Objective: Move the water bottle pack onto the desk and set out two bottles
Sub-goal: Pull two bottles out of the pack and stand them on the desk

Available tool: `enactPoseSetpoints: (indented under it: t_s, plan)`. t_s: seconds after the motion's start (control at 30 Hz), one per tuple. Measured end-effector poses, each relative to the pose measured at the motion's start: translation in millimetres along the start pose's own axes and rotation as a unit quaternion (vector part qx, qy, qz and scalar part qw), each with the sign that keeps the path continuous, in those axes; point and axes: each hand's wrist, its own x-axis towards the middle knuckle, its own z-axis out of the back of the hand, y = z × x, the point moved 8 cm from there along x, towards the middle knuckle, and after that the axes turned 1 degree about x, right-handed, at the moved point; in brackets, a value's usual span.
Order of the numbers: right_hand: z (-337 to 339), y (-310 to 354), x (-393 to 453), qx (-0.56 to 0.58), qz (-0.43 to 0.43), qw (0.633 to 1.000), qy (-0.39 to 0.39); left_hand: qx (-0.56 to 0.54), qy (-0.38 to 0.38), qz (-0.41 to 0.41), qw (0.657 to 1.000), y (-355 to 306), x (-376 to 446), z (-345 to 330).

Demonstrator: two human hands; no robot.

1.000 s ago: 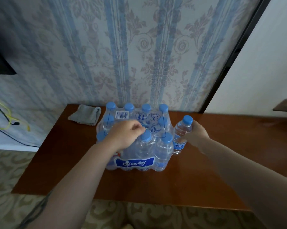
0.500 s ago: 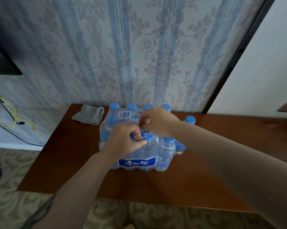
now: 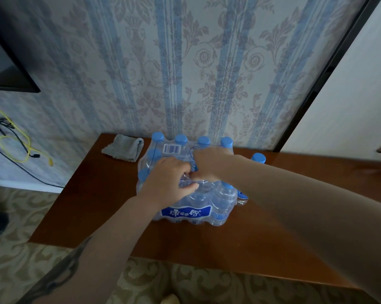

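Note:
A shrink-wrapped pack of blue-capped water bottles (image 3: pixel 186 212) stands on the brown wooden desk (image 3: pixel 101 207), near the wall. Both hands are on top of the pack. My left hand (image 3: pixel 168 179) pinches the clear plastic wrap at the pack's middle. My right hand (image 3: pixel 209 164) grips the wrap just behind it, fingers curled into the film. One single bottle (image 3: pixel 258 159) with a blue cap stands on the desk just right of the pack, mostly hidden behind my right forearm.
A folded grey cloth (image 3: pixel 123 147) lies at the desk's back left corner. Yellow and black cables (image 3: pixel 16 139) hang on the wall at left under a dark screen (image 3: pixel 7 73). A dark door frame (image 3: pixel 323 73) rises at right. Patterned carpet lies below.
My right hand let go of the single bottle, leaving it standing right of the pack, and came over to the top of the pack beside my left hand. Both now grip the wrap.

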Motion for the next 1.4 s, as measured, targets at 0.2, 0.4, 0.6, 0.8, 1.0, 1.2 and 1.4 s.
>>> enactPoseSetpoints:
  t_s: [0.2,0.4,0.6,0.8,1.0,1.2,1.4]
  plan:
    - [-9.0,-8.3,-0.3,0.002,-0.029,0.988,-0.149,0.092,0.009,0.040,0.995,16.1,-0.6,-2.3]
    - [12.7,-29.8,-5.6,0.240,-0.067,0.955,-0.161,0.056,0.059,0.079,0.994,23.2,6.1,-8.6]
    - [102.0,-42.3,-46.8,0.331,0.001,0.883,-0.333,-0.125,0.008,0.161,0.979,26.3,10.2,5.9]
    - [169.3,-78.2,-95.2,0.392,0.006,0.811,-0.433,-0.215,0.005,0.161,0.963,15.1,20.8,16.3]
    - [194.5,-119.9,-142.1,0.391,-0.061,0.759,-0.517,-0.255,-0.013,0.078,0.964,-36.9,56.2,20.4]
    - [176.9,-148.7,-172.2,0.285,-0.151,0.783,-0.531,-0.247,0.051,-0.012,0.968,-118.3,90.7,12.5]
    - [76.0,-213.0,-175.2,0.188,-0.268,0.867,-0.374,-0.070,0.127,-0.020,0.989,-145.7,82.6,-54.0]
